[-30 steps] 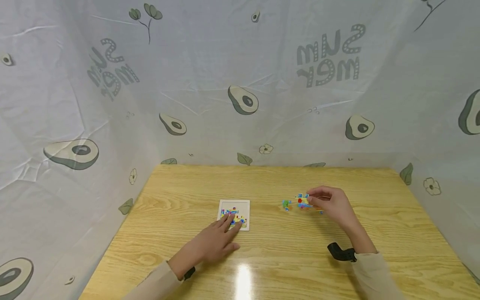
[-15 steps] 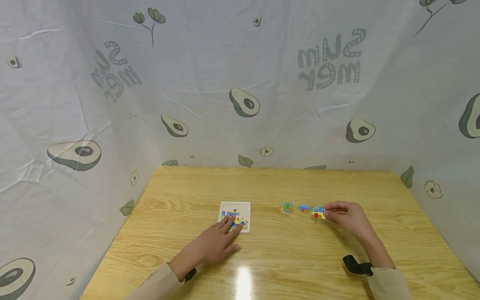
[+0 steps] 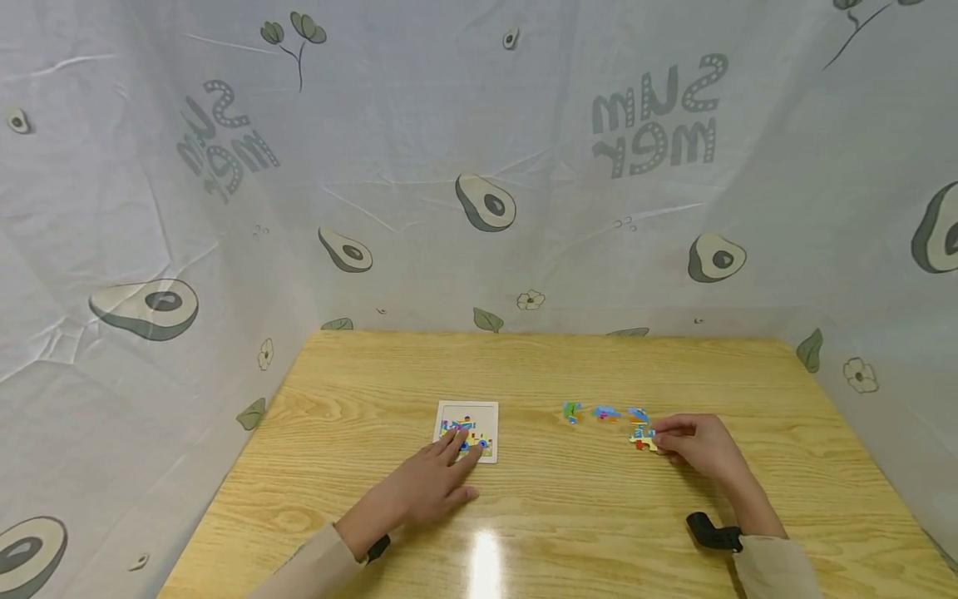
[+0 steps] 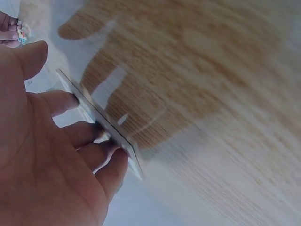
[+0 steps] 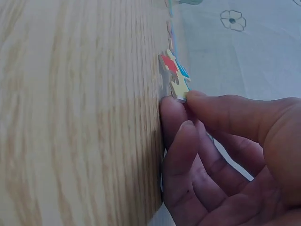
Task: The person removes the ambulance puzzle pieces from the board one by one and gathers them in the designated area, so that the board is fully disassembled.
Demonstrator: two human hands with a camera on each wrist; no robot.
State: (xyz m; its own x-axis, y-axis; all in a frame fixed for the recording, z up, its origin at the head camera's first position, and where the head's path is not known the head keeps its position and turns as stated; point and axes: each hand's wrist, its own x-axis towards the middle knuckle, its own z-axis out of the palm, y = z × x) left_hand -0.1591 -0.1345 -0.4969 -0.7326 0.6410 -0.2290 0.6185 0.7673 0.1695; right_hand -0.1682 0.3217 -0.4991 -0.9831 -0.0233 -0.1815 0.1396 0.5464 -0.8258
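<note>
In the head view my left hand (image 3: pixel 428 489) rests its spread fingertips on a small white-framed jigsaw board (image 3: pixel 488 409), partly filled with colourful pieces. The fingers cover part of the picture. From the left wrist view, the fingertips (image 4: pixel 117 160) press on the board (image 4: pixel 101 117), seen nearly edge-on. My right hand (image 3: pixel 699 449) pinches a jigsaw piece (image 3: pixel 641 439) between thumb and index finger at its right edge. This piece (image 5: pixel 176 75) shows yellow, red and blue in the right wrist view, tilted close over the table.
On the wooden table (image 3: pixel 554 516) a green piece (image 3: pixel 572 412) and a blue piece (image 3: pixel 604 413) lie left of the right hand. Another blue-and-orange piece (image 3: pixel 638 414) lies just behind the pinched one. A printed curtain (image 3: pixel 419 274) stands along the back and sides.
My right hand has moved right and nearer with the pinched jigsaw piece, away from the loose ones, and the piece has turned a little. My left hand stays on the board.
</note>
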